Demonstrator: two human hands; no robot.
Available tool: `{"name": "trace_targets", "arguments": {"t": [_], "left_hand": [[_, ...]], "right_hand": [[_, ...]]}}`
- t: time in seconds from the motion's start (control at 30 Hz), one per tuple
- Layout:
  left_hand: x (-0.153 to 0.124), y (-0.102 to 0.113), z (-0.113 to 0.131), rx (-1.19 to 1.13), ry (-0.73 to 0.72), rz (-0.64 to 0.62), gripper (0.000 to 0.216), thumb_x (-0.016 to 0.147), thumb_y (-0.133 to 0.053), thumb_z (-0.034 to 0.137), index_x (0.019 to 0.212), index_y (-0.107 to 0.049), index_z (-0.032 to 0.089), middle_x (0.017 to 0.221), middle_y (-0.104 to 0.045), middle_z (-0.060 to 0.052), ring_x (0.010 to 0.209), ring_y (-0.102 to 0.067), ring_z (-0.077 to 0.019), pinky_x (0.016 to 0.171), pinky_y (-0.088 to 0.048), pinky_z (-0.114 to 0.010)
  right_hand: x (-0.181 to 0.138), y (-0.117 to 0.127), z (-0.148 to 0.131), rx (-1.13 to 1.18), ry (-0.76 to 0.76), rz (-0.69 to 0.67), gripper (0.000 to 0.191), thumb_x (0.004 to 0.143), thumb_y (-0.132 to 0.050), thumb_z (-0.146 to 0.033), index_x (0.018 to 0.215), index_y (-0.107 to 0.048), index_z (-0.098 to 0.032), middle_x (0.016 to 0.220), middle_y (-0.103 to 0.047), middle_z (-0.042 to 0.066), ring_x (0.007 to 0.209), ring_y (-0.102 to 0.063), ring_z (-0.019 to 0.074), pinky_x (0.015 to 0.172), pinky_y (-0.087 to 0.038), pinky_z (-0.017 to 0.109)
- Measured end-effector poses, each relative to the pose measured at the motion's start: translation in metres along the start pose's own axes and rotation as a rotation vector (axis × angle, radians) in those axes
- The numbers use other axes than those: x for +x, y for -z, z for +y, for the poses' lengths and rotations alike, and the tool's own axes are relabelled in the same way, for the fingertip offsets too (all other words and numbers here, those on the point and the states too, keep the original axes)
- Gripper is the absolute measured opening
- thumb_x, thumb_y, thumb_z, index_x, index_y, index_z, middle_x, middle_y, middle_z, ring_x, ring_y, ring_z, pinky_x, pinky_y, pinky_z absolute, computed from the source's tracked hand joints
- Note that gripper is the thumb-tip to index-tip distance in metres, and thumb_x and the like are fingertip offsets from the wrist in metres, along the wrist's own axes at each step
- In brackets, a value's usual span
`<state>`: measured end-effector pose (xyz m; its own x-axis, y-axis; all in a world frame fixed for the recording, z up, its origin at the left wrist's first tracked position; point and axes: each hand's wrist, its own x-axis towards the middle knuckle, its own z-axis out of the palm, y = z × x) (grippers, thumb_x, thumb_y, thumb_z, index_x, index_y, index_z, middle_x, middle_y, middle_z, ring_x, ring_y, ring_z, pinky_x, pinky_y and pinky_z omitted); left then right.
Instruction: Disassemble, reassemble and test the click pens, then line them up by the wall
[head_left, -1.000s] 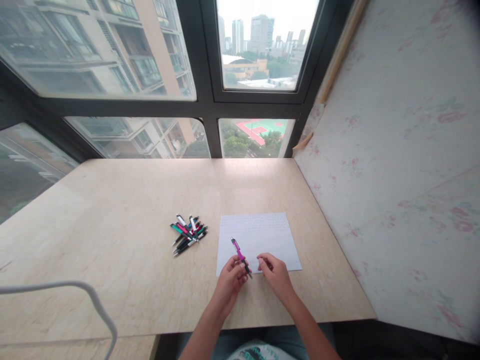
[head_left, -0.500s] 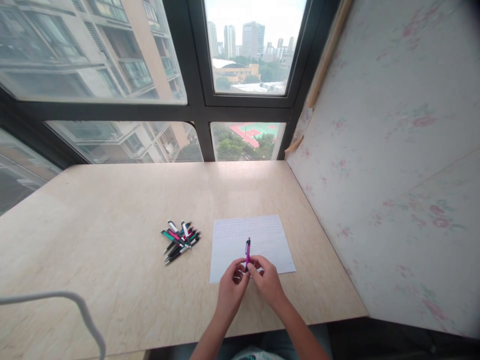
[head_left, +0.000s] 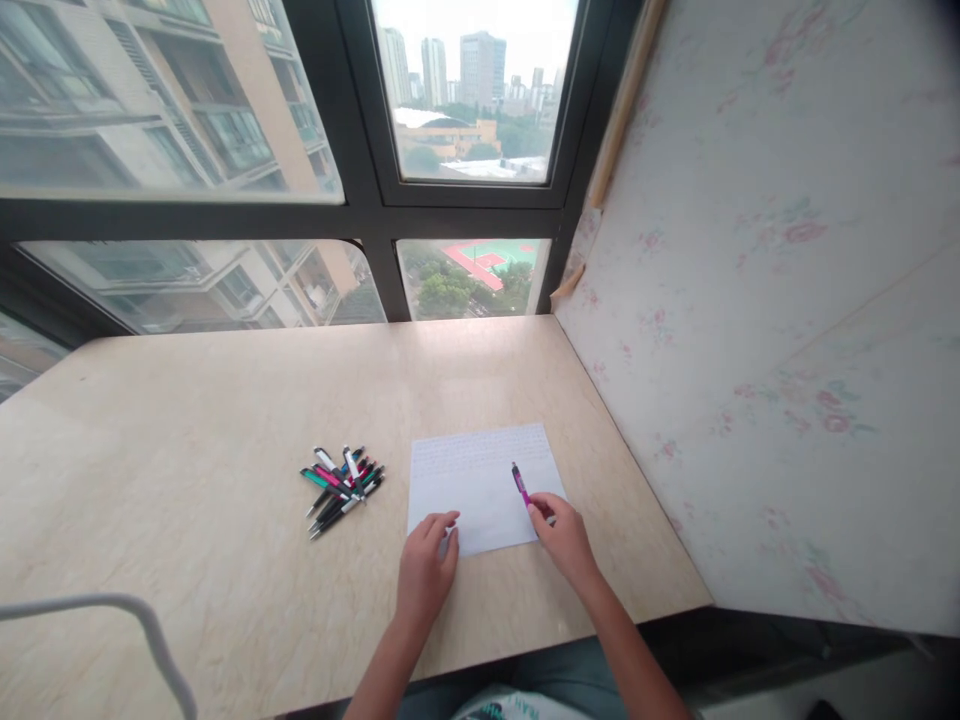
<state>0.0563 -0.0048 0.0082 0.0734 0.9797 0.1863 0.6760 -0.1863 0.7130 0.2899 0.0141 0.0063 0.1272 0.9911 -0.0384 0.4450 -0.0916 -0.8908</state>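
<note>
In the head view, the right hand (head_left: 564,540) pinches a purple pen (head_left: 520,484) between thumb and fingertips. The pen tilts up and to the left over the right part of a sheet of paper (head_left: 474,492), its clip end pointing away from the person; the lower end is covered by the fingers. The left hand (head_left: 427,562) holds nothing that shows — its fingers are loosely curled, with a small gap between thumb and forefinger, above the paper's near left corner. Whether its fingertips touch the sheet is hard to tell from this angle.

The paper lies flat on a pale table (head_left: 225,400), with rows of small writing across its far part, too tiny to read. Left of the sheet, and apart from it, a pile of pens (head_left: 343,490) lies crisscrossed — black, white, green, pink and blue ones among them. A grey cable (head_left: 112,602) arches into the near left corner. Beyond the table stands a dark window frame (head_left: 364,222), and a flowered wall (head_left: 750,330) runs along the right.
</note>
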Motion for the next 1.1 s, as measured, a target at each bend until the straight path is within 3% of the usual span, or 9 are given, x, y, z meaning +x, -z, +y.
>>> {"name": "trace_targets", "arguments": {"t": [0.2,0.4,0.77,1.1], "left_hand": [[-0.004,-0.008,-0.008,0.202,-0.079,0.001,0.021,0.086,-0.048,0.019,0.097,-0.066,0.021,0.096,-0.066,-0.009,0.086,-0.061,-0.0243,0.078,-0.045,-0.039],[-0.005,-0.01,-0.006,0.299,-0.133,-0.018,0.019,0.085,-0.049,0.018,0.095,-0.065,0.02,0.095,-0.064,-0.008,0.085,-0.059,-0.0239,0.076,-0.043,-0.038],[-0.003,-0.011,-0.01,0.294,-0.159,0.0,0.019,0.085,-0.05,0.018,0.095,-0.065,0.02,0.096,-0.064,-0.009,0.086,-0.06,-0.0235,0.076,-0.044,-0.037],[-0.002,-0.011,-0.012,0.294,-0.152,0.002,0.018,0.085,-0.05,0.02,0.095,-0.066,0.021,0.096,-0.065,-0.008,0.086,-0.061,-0.0236,0.076,-0.044,-0.037]], "right_hand": [[0.014,0.046,0.033,-0.254,-0.054,0.101,0.031,0.082,-0.05,-0.032,0.095,-0.072,-0.015,0.094,-0.071,0.011,0.078,-0.064,0.0225,0.072,-0.049,0.032],[0.023,0.069,0.055,-0.49,-0.005,0.166,0.033,0.089,-0.042,-0.028,0.099,-0.07,-0.015,0.095,-0.069,0.011,0.088,-0.062,0.0218,0.077,-0.044,0.03],[0.018,0.077,0.055,-0.762,-0.052,0.315,0.028,0.089,-0.046,-0.025,0.106,-0.066,-0.016,0.099,-0.064,0.01,0.092,-0.057,0.0222,0.072,-0.039,0.029],[0.018,0.082,0.052,-0.789,-0.172,0.34,0.023,0.086,-0.05,-0.025,0.099,-0.069,-0.021,0.099,-0.065,0.007,0.088,-0.059,0.0211,0.061,-0.034,0.027]]}}
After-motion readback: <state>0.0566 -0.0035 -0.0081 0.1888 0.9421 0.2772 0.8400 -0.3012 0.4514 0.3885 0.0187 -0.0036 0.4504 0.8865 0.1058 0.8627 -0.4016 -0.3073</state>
